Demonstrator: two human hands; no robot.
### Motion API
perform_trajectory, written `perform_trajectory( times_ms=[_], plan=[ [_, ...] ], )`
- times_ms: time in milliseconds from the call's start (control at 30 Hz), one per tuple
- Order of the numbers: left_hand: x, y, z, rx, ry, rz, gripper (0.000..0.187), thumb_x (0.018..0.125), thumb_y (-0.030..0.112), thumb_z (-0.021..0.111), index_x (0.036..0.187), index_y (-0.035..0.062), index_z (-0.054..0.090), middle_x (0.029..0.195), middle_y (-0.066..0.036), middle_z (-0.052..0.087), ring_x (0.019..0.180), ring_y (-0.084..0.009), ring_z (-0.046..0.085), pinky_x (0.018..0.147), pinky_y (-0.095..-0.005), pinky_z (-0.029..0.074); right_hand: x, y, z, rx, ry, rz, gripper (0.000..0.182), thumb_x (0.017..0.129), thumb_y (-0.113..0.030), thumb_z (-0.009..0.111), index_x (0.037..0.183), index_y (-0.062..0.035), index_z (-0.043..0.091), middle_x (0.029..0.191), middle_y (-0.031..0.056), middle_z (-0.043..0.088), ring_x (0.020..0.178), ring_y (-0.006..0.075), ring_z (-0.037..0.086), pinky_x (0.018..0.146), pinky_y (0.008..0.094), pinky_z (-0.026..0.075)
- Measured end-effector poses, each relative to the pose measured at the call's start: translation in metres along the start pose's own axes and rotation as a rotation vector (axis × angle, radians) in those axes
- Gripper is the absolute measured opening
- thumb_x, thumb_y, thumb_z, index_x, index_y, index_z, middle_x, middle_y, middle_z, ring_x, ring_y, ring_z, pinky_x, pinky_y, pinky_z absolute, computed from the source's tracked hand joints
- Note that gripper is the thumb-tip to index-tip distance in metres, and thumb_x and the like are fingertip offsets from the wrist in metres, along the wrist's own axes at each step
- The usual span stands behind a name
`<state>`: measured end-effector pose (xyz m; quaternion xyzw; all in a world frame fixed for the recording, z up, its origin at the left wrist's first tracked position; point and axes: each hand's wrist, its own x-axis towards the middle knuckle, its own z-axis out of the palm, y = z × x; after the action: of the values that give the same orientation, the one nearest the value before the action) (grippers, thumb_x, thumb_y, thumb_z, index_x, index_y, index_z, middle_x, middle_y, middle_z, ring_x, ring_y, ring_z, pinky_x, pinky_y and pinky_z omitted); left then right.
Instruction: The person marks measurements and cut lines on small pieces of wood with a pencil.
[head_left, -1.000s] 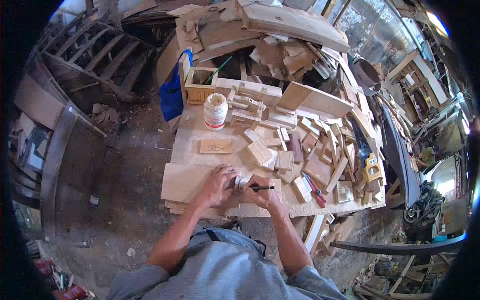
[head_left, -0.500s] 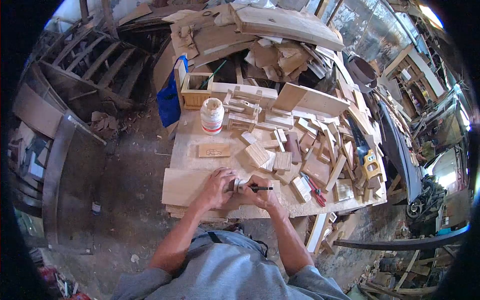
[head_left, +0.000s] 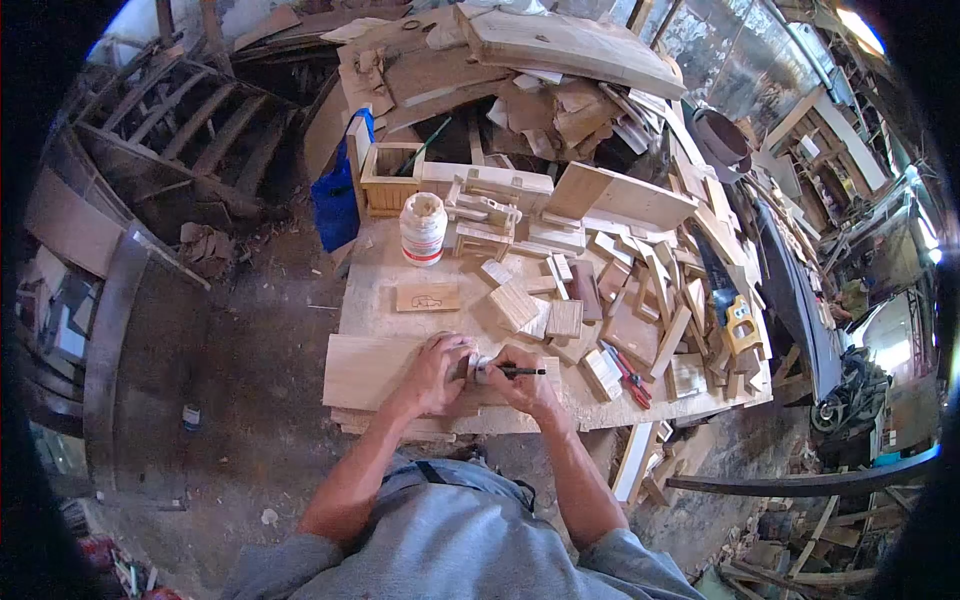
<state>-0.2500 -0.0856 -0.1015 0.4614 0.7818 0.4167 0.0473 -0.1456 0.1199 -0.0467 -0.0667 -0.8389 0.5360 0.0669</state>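
Note:
My left hand (head_left: 440,375) rests over a pale wooden board (head_left: 365,368) at the front of the workbench. Its fingers are closed around a small round whitish piece (head_left: 478,369), whose exact kind I cannot make out. From the right, my right hand (head_left: 522,380) grips a black pen (head_left: 525,371), its back end pointing right and its tip hidden by the fingers near the round piece. Just beyond the board lies a small wooden block (head_left: 427,297) with a car outline drawn on it.
An open white jar (head_left: 424,230) stands behind the drawn block, near a wooden box (head_left: 393,180). To the right are loose wood blocks (head_left: 564,319), red-handled pliers (head_left: 632,382) and a handsaw with a yellow handle (head_left: 740,328). Stacked planks (head_left: 570,50) fill the back.
The view has shifted very slightly. The pen in my right hand has tilted a little; both hands stay in nearly the same place.

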Motion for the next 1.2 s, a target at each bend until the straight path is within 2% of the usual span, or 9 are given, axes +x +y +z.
perform_trajectory(
  times_ms=[167,267,367,533,833,967,1067,1133,1200],
  plan=[
    [-0.003,-0.005,0.005,-0.009,0.024,0.015,0.070,0.072,0.008,0.082,0.138,0.0094,0.061,0.150,-0.012,0.053,0.144,-0.0355,0.045,0.122,-0.0479,0.037,0.000,-0.001,0.000,-0.014,0.009,-0.022,0.020,0.091,-0.018,0.076,0.087,0.0004,0.068,0.070,0.0037,0.062,0.063,0.0094,0.051,0.055,0.0319,0.043],
    [-0.001,0.002,0.000,0.002,0.001,-0.022,0.069,0.072,0.008,0.083,0.137,0.0088,0.061,0.149,-0.012,0.054,0.143,-0.0358,0.045,0.121,-0.0480,0.037,0.001,0.001,-0.001,-0.054,0.001,-0.026,0.014,0.090,-0.012,0.074,0.087,0.0003,0.069,0.070,0.0062,0.066,0.064,0.0103,0.056,0.059,0.0311,0.047],
    [-0.001,0.002,0.002,0.018,-0.017,-0.031,0.069,0.071,0.006,0.083,0.137,0.0077,0.061,0.149,-0.013,0.054,0.143,-0.0363,0.045,0.121,-0.0480,0.038,0.003,0.003,0.001,-0.031,0.056,-0.106,0.014,0.091,-0.012,0.073,0.089,0.0011,0.070,0.071,0.0078,0.065,0.064,0.0117,0.057,0.059,0.0321,0.047],
    [-0.001,-0.001,0.003,-0.013,0.035,0.026,0.069,0.070,0.004,0.082,0.136,0.0057,0.062,0.149,-0.014,0.053,0.144,-0.0359,0.045,0.122,-0.0476,0.038,0.003,0.007,0.003,-0.021,0.077,-0.092,0.015,0.091,-0.013,0.072,0.088,0.0020,0.069,0.070,0.0067,0.064,0.063,0.0114,0.056,0.057,0.0314,0.045],
    [0.004,0.012,-0.005,0.032,-0.031,-0.073,0.067,0.070,0.004,0.083,0.134,0.0049,0.065,0.147,-0.014,0.055,0.142,-0.0369,0.047,0.120,-0.0478,0.040,0.002,0.019,0.013,0.035,0.190,-0.034,0.009,0.092,-0.009,0.071,0.090,-0.0006,0.068,0.070,0.0073,0.065,0.065,0.0116,0.058,0.057,0.0318,0.048],
    [0.001,0.007,-0.002,0.022,-0.017,-0.048,0.062,0.072,0.010,0.083,0.131,0.0050,0.065,0.144,-0.013,0.058,0.141,-0.0354,0.047,0.121,-0.0466,0.039,-0.001,0.002,0.007,-0.021,0.175,-0.038,0.009,0.095,-0.010,0.068,0.090,-0.0018,0.067,0.073,0.0065,0.065,0.066,0.0111,0.059,0.057,0.0309,0.048],
    [0.004,0.004,-0.003,0.037,-0.002,-0.029,0.063,0.071,0.012,0.086,0.131,0.0054,0.065,0.143,-0.014,0.059,0.140,-0.0355,0.049,0.120,-0.0466,0.039,-0.006,0.001,0.010,0.234,0.480,0.032,0.009,0.097,-0.011,0.069,0.091,-0.0041,0.067,0.077,0.0042,0.065,0.066,0.0105,0.058,0.056,0.0296,0.047],
    [0.005,0.010,-0.002,0.056,-0.016,-0.081,0.064,0.070,0.014,0.088,0.130,0.0056,0.066,0.143,-0.014,0.060,0.138,-0.0353,0.050,0.120,-0.0464,0.040,-0.014,0.001,-0.006,0.608,0.660,0.023,0.015,0.102,-0.018,0.063,0.093,-0.0059,0.063,0.073,0.0028,0.063,0.058,0.0100,0.055,0.051,0.0260,0.043],
    [0.005,0.017,-0.008,0.012,-0.009,-0.087,0.065,0.070,0.016,0.089,0.130,0.0063,0.066,0.142,-0.013,0.061,0.138,-0.0350,0.051,0.119,-0.0464,0.040,-0.024,-0.005,-0.036,0.668,0.847,0.098,0.019,0.105,-0.024,0.063,0.097,-0.0077,0.063,0.079,0.0024,0.065,0.060,0.0092,0.056,0.051,0.0241,0.041]
  ],
)
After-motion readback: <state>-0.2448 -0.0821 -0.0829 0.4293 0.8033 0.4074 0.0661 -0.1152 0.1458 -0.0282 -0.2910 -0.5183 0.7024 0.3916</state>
